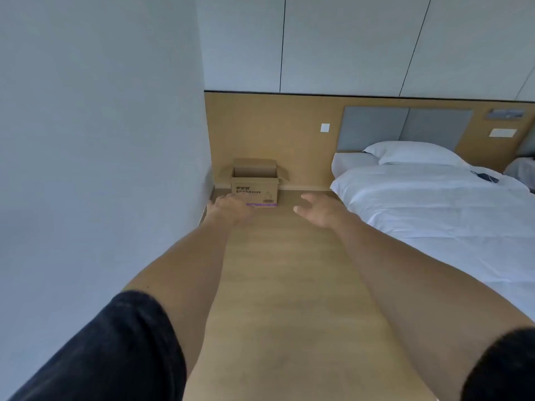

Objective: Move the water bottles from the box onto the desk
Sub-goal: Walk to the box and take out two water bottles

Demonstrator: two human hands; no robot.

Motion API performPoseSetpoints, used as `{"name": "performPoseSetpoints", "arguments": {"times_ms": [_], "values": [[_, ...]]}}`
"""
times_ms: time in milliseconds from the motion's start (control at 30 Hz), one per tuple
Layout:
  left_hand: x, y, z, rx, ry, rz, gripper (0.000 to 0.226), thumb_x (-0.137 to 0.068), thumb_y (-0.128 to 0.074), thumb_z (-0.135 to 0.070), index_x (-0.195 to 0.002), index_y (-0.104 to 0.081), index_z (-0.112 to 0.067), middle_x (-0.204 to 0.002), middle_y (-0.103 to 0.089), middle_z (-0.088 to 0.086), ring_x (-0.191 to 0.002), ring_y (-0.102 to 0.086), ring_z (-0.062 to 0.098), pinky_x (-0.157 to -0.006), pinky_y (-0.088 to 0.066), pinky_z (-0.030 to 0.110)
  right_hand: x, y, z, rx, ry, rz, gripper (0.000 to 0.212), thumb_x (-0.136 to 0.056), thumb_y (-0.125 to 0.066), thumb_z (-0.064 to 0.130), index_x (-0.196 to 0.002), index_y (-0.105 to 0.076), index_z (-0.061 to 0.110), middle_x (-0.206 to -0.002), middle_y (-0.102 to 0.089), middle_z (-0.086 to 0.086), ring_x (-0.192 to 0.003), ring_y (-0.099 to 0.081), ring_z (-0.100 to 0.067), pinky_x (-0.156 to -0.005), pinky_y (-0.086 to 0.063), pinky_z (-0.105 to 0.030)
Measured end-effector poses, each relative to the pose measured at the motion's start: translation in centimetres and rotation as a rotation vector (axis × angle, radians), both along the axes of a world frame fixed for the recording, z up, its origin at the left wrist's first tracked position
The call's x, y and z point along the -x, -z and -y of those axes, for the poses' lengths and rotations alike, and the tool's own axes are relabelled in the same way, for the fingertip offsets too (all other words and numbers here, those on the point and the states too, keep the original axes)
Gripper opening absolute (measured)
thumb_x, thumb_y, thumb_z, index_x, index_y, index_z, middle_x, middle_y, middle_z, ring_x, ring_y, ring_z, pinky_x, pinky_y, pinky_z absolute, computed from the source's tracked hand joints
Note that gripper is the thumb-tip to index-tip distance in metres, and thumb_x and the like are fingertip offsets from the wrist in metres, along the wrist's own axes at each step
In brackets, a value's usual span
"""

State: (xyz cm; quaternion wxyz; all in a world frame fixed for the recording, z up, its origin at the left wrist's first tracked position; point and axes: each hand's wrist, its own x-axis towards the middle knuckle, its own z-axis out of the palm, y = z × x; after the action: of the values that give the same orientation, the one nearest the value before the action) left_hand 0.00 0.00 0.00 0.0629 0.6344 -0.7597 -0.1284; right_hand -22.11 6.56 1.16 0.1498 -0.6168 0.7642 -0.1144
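Cardboard box [254, 183] sits on the wood floor [283, 270] against the panelled wall, flaps up, left of the bed [434, 204]. Head view: both arms stretched toward it, left hand [231, 206] and right hand [320, 209] apart, fingers loosely spread, holding nothing. Bottles not visible; probably down inside the box, its front wall hides them. If full, they'd be heavy-ish, smooth and slippery; best taken round the body or neck. No worktop in frame. Dark item on the bed too small to identify.
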Motion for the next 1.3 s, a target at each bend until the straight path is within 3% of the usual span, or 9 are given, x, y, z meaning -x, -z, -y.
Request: {"name": "performPoseSetpoints", "arguments": {"times_ms": [167,333,733,933,1133,1300], "values": [[-0.6,0.7,7.5,-0.019,0.040,-0.007,0.049,-0.096,-0.040,-0.046,-0.144,-0.043,-0.036,-0.146,-0.049,0.003,-0.133,-0.043,0.028,-0.108,-0.026,0.046,-0.4,0.9,6.8,-0.057,0.045,0.013,0.065,-0.095,-0.043,0.062,-0.153,-0.029,0.036,-0.160,-0.030,0.002,-0.144,-0.032,-0.025,-0.114,-0.033,-0.045],[-0.7,0.7,15.0,-0.048,0.061,0.008,0.054,-0.098,-0.037,-0.043,-0.151,-0.033,-0.035,-0.156,-0.039,0.003,-0.139,-0.037,0.028,-0.114,-0.024,0.047,-1.1,0.8,13.9,-0.051,0.053,0.023,0.064,-0.096,-0.044,0.061,-0.153,-0.029,0.035,-0.159,-0.031,0.002,-0.144,-0.033,-0.025,-0.114,-0.033,-0.044],[-0.6,3.8,30.3,-0.060,0.077,0.008,0.055,-0.098,-0.041,-0.045,-0.151,-0.034,-0.037,-0.149,-0.045,0.005,-0.133,-0.042,0.030,-0.112,-0.026,0.049,-1.5,3.1,29.4,-0.057,0.046,0.034,0.063,-0.096,-0.046,0.058,-0.152,-0.033,0.032,-0.154,-0.039,-0.002,-0.138,-0.040,-0.027,-0.107,-0.039,-0.043],[1.3,5.0,37.8,-0.096,0.052,0.010,0.054,-0.097,-0.041,-0.043,-0.150,-0.035,-0.036,-0.149,-0.046,0.005,-0.135,-0.040,0.030,-0.114,-0.025,0.050,0.8,5.2,38.0,-0.072,0.007,0.044,0.062,-0.097,-0.044,0.057,-0.152,-0.033,0.032,-0.153,-0.040,-0.003,-0.138,-0.040,-0.029,-0.105,-0.038,-0.043],[4.8,5.1,47.4,-0.119,-0.004,0.022,0.049,-0.097,-0.044,-0.040,-0.145,-0.041,-0.032,-0.146,-0.046,0.006,-0.134,-0.040,0.031,-0.110,-0.026,0.047,4.5,6.7,49.7,-0.124,-0.047,0.017,0.065,-0.097,-0.042,0.059,-0.154,-0.028,0.033,-0.160,-0.032,-0.003,-0.144,-0.032,-0.030,-0.112,-0.032,-0.046],[8.0,5.2,55.9,-0.123,-0.029,0.000,0.043,-0.095,-0.043,-0.037,-0.138,-0.045,-0.032,-0.138,-0.052,0.006,-0.128,-0.044,0.031,-0.106,-0.029,0.046,7.9,7.1,59.1,-0.146,-0.082,-0.002,0.060,-0.098,-0.041,0.055,-0.151,-0.034,0.029,-0.154,-0.040,-0.007,-0.137,-0.041,-0.032,-0.104,-0.038,-0.045]]}}
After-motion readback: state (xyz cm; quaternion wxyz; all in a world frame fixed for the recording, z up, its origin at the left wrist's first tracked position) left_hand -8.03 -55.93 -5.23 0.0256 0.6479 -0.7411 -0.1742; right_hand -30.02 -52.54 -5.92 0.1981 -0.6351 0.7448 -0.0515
